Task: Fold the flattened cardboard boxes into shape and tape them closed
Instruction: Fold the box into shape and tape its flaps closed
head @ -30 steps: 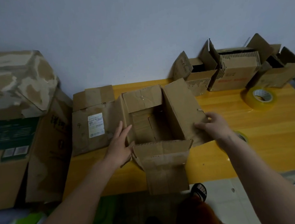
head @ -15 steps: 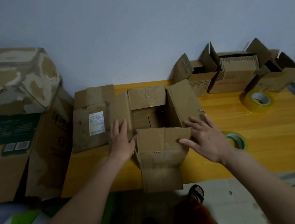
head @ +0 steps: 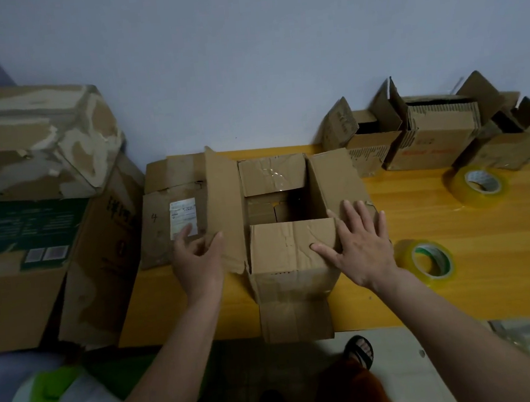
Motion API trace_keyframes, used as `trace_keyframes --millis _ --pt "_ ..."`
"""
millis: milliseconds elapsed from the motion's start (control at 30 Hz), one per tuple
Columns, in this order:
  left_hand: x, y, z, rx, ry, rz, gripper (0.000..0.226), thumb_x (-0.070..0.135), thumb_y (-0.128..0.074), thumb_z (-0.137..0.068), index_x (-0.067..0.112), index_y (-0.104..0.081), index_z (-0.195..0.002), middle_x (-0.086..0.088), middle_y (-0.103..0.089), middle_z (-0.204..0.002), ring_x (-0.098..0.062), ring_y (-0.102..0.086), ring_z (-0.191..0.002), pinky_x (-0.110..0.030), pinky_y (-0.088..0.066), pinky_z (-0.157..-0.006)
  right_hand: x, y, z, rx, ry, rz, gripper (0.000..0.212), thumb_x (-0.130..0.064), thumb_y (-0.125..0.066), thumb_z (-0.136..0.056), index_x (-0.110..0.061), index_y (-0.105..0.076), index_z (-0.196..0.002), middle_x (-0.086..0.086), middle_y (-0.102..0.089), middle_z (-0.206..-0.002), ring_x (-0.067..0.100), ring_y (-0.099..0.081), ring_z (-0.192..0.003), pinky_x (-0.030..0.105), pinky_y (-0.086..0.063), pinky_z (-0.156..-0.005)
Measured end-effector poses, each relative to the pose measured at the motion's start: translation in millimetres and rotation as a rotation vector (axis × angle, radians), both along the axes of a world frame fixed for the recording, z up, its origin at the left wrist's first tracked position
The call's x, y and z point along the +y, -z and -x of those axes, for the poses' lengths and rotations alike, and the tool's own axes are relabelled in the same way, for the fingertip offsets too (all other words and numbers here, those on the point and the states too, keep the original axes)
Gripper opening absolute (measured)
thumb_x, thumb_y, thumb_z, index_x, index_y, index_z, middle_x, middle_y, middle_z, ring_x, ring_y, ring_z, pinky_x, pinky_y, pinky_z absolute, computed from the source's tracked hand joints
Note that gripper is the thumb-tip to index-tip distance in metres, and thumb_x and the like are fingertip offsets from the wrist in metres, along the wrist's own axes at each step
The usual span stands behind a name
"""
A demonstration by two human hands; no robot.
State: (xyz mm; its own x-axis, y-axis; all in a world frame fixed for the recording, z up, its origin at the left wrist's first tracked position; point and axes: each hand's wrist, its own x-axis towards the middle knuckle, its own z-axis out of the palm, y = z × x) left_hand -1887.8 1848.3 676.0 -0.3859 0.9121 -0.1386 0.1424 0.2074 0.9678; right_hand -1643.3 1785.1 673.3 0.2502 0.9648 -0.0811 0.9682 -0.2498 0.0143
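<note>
An open brown cardboard box stands at the front edge of the yellow table. Its near flap is folded in over the opening. The left flap, right flap and far flap still stand open. My right hand lies flat with spread fingers on the near flap's right end and the foot of the right flap. My left hand holds the left flap's near corner, thumb on top. A tape roll lies just right of my right hand.
A flattened box with a white label lies left of the open box. A larger tape roll sits far right. Several folded open boxes line the back wall. Big cartons stand left of the table. A sandalled foot shows below the table edge.
The near flap swung up from hanging over the table edge and now covers part of the opening. My right hand shifted from the right flap onto it; my left hand took the left flap's corner.
</note>
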Motion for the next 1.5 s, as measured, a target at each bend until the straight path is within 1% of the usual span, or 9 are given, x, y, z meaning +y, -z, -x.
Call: trace_keyframes --millis 133,233,533,667,833,1033,1200,1333,1500 --pt "-19 3 -19 0.211 0.463 -0.122 0.054 0.035 -0.055 -0.095 0.05 -0.028 -0.139 0.029 -0.036 -0.137 0.001 -0.037 -0.128 -0.021 -0.044 -0.095 3 1 2 -0.03 0.026 0.029 0.101 -0.086 0.013 -0.068 -0.033 -0.003 -0.152 0.003 0.006 -0.161 0.027 0.015 -0.146 0.062 0.01 -0.111" --pt "-16 14 -32 0.449 0.746 -0.119 0.063 0.031 -0.04 -0.102 0.045 0.0 -0.149 0.022 0.005 -0.159 -0.009 0.002 -0.147 -0.041 -0.012 -0.12 5 0 4 -0.059 0.029 0.051 0.105 -0.088 0.016 -0.064 -0.033 -0.001 -0.152 0.003 0.009 -0.161 0.028 0.016 -0.146 0.065 0.009 -0.11" --pt "-14 28 -33 0.766 0.899 -0.046 0.094 0.007 -0.048 -0.095 0.045 0.024 -0.142 0.017 0.029 -0.155 -0.016 0.026 -0.144 -0.047 -0.001 -0.121 7 -5 8 -0.069 0.04 0.071 0.1 -0.091 0.002 -0.068 -0.036 0.004 -0.151 0.006 0.016 -0.159 0.031 0.019 -0.145 0.064 0.005 -0.111" --pt "-14 27 -31 0.81 0.943 -0.019 0.094 0.008 -0.048 -0.096 0.046 0.024 -0.142 0.018 0.034 -0.152 -0.019 0.025 -0.144 -0.045 -0.003 -0.121 3 -11 5 -0.025 0.114 -0.076 0.103 -0.087 -0.032 -0.072 -0.031 0.004 -0.151 0.01 0.015 -0.159 0.032 0.011 -0.146 0.05 -0.018 -0.114" --pt "-13 25 -28 0.808 0.968 0.084 0.086 0.027 -0.051 -0.098 0.05 0.017 -0.145 0.008 0.048 -0.145 -0.027 0.012 -0.148 -0.045 -0.019 -0.117 4 -22 -14 0.524 0.482 -0.331 0.084 -0.038 -0.071 -0.082 -0.015 -0.023 -0.147 0.015 -0.049 -0.137 0.033 -0.047 -0.125 0.047 -0.046 -0.099" --pt "-28 29 -38 0.807 0.995 0.141 0.098 0.057 -0.06 -0.085 0.052 0.017 -0.145 -0.002 0.009 -0.161 -0.033 -0.018 -0.145 -0.047 -0.029 -0.113 15 -40 12 0.682 0.105 -0.381 0.039 -0.024 -0.05 -0.097 -0.023 -0.051 -0.136 0.003 -0.06 -0.13 0.026 -0.054 -0.117 0.034 -0.044 -0.093" --pt "-34 31 -46 0.955 1.069 -0.05 0.104 0.05 -0.069 -0.082 0.034 0.007 -0.152 0.001 -0.023 -0.143 -0.021 -0.041 -0.124 -0.033 -0.043 -0.1 13 -20 23 0.429 0.035 -0.13 0.05 -0.049 -0.039 -0.097 -0.025 -0.042 -0.141 -0.002 -0.039 -0.148 0.023 -0.03 -0.136 0.044 -0.025 -0.111" --pt "-10 21 -37 1.127 1.094 -0.287 0.086 0.04 -0.07 -0.084 0.036 -0.017 -0.151 0.0 -0.03 -0.129 -0.013 -0.037 -0.114 -0.03 -0.045 -0.098 8 -2 15 0.383 0.272 -0.079 0.071 -0.066 -0.047 -0.086 -0.037 -0.024 -0.146 0.005 -0.003 -0.159 0.033 -0.001 -0.145 0.057 -0.013 -0.113" --pt "42 7 -38 1.182 1.257 -0.366 0.074 0.047 -0.071 -0.078 0.049 -0.036 -0.142 0.007 -0.005 -0.157 -0.021 -0.001 -0.144 -0.049 -0.015 -0.114 1 12 15 0.601 0.336 -0.16 0.062 -0.06 -0.051 -0.088 -0.043 -0.031 -0.144 0.006 0.006 -0.16 0.035 0.01 -0.145 0.052 -0.013 -0.115"
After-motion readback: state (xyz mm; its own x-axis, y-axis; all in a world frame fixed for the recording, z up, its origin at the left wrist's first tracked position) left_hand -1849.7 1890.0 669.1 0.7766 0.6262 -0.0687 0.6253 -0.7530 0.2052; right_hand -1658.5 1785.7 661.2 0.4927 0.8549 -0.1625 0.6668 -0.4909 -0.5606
